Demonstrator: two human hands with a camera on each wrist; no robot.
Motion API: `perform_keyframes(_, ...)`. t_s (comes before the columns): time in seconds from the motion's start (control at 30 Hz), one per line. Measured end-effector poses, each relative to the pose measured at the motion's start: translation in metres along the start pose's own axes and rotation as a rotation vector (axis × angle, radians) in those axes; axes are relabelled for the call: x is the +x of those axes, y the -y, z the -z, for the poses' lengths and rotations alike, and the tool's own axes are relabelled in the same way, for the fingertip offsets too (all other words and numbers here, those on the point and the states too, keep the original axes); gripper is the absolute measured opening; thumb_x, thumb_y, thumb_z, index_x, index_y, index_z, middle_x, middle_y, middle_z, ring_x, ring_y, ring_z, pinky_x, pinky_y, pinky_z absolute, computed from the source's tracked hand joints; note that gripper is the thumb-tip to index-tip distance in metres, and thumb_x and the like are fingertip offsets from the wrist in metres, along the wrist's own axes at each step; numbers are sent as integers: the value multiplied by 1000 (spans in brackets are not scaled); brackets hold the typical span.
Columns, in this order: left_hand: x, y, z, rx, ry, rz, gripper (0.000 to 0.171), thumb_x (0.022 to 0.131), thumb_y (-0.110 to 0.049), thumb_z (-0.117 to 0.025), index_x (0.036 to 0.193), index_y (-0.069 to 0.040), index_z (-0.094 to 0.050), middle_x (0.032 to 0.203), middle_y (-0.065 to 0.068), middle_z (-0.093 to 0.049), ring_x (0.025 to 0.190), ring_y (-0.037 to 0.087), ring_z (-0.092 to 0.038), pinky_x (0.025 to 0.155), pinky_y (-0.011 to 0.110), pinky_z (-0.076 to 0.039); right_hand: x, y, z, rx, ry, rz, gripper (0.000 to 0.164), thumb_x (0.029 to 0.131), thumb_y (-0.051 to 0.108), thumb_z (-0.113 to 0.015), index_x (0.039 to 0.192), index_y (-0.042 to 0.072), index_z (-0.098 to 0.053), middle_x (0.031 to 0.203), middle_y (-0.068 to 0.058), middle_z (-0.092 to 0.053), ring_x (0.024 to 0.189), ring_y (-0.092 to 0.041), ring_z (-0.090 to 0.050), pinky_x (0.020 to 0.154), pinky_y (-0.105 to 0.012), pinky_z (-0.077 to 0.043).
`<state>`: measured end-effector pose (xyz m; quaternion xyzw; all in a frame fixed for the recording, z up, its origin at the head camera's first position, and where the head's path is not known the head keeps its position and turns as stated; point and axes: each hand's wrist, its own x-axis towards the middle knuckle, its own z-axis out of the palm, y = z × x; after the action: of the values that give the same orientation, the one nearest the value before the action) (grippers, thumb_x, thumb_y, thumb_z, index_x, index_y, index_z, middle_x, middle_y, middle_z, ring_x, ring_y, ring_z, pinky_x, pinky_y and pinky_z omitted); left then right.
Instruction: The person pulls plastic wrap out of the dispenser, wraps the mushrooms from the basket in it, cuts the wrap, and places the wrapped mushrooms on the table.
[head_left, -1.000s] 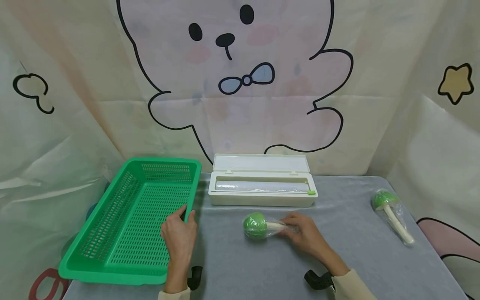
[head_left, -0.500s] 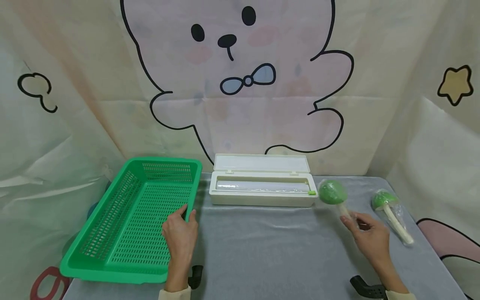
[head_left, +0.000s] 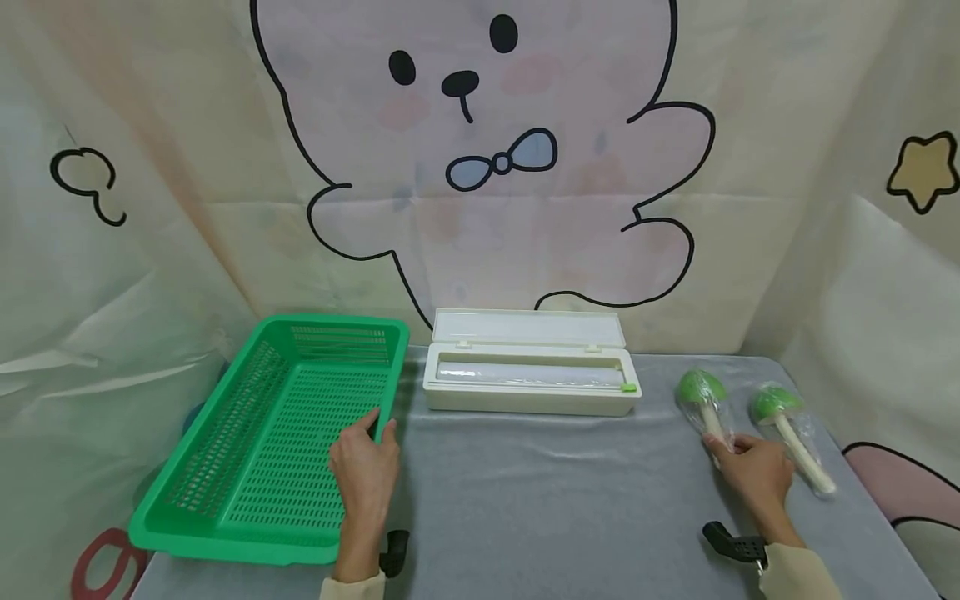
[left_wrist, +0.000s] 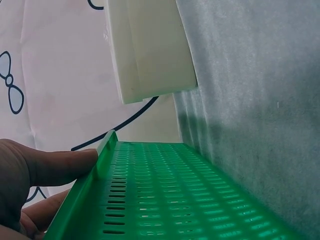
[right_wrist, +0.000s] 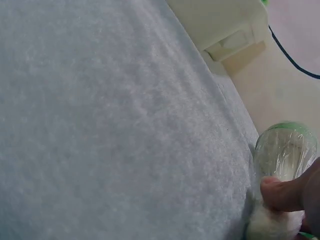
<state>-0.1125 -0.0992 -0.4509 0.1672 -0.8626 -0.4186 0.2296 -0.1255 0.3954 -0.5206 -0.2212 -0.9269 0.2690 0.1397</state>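
Note:
My left hand pinches the right rim of an empty green plastic basket; in the left wrist view the thumb lies along that rim. On the right, my right hand holds a green-capped toy mushroom wrapped in clear film, gripping it by its pale stem. The right wrist view shows the thumb pressed on the wrapped stem, with part of the stem hidden behind it. A second wrapped mushroom lies slanted on the table just to the right of that hand.
A white cling film dispenser stands at the table's back, its lid raised and a roll of film inside. Grey cloth covers the table. A printed curtain hangs behind and along the sides.
My right hand has carried the wrapped mushroom from the middle of the table to the right, beside the other one, and lowered it. The left hand keeps its grip on the basket rim.

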Motion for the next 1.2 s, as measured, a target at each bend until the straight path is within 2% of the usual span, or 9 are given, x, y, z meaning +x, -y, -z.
perform_keyframes(0.17, 0, 0, 0, -4, 5, 14, 33, 91, -2, -74, 121, 10, -69, 114, 31, -68, 101, 51, -64, 89, 65, -49, -2, 6, -2, -30, -4, 50, 41, 88, 24, -74, 98, -15, -69, 89, -30, -70, 80, -48, -62, 66, -54, -40)
perform_keyframes(0.27, 0, 0, 0, 3, 7, 11, 33, 91, -2, -74, 121, 10, -69, 114, 31, -68, 100, 51, -65, 88, 65, -49, -2, 9, 0, -34, 26, 54, 42, 88, 24, -73, 100, -16, -68, 90, -30, -69, 81, -49, -61, 68, -55, -39)
perform_keyframes(0.53, 1, 2, -1, -2, 2, -8, 32, 91, -2, -73, 119, 12, -69, 111, 32, -69, 95, 52, -65, 85, 66, -50, -3, 15, 6, -101, 77, 86, 46, 85, 31, -77, 90, -14, -68, 74, -24, -63, 65, -37, -57, 53, -47, -38)
perform_keyframes(0.6, 1, 2, -1, 1, 4, -10, 32, 91, -2, -73, 119, 12, -69, 110, 32, -69, 94, 51, -65, 84, 66, -50, -6, 18, 7, -119, 57, 100, 49, 85, 30, -78, 94, -16, -65, 80, -31, -62, 69, -45, -58, 57, -52, -41)
perform_keyframes(0.73, 2, 2, -1, 13, 3, -13, 32, 91, -2, -73, 118, 12, -69, 107, 31, -70, 92, 50, -66, 82, 65, -51, -13, 30, 9, -112, -16, 126, 59, 87, 27, -76, 115, -21, -58, 106, -42, -58, 93, -58, -56, 74, -64, -42)
perform_keyframes(0.83, 3, 2, -1, 15, 3, -19, 31, 90, -2, -73, 118, 12, -69, 104, 31, -70, 89, 50, -67, 80, 65, -51, -21, 48, 11, -44, -93, 199, 56, 87, 22, -76, 120, -20, -59, 108, -39, -59, 98, -55, -55, 80, -65, -41)
perform_keyframes(0.97, 3, 2, 0, 22, 6, -33, 31, 90, -1, -73, 118, 12, -69, 101, 31, -70, 86, 50, -67, 78, 65, -51, -32, 74, 8, 48, -156, 379, 46, 85, 16, -79, 116, -14, -65, 105, -34, -63, 95, -50, -59, 78, -63, -43)
perform_keyframes(1.1, 1, -1, -1, 77, 1, -65, 33, 89, -1, -74, 118, 13, -68, 105, 32, -69, 90, 51, -66, 78, 65, -51, -42, 94, 0, 99, -136, 526, 46, 84, 14, -82, 119, -11, -66, 114, -32, -63, 104, -50, -60, 83, -66, -46)
perform_keyframes(1.2, 1, -7, -5, 141, -17, -130, 37, 89, -2, -75, 121, 13, -66, 114, 32, -67, 100, 50, -65, 83, 63, -52, -46, 107, -7, 121, -115, 642, 52, 82, 13, -84, 124, -10, -64, 120, -30, -62, 111, -50, -57, 86, -66, -46)
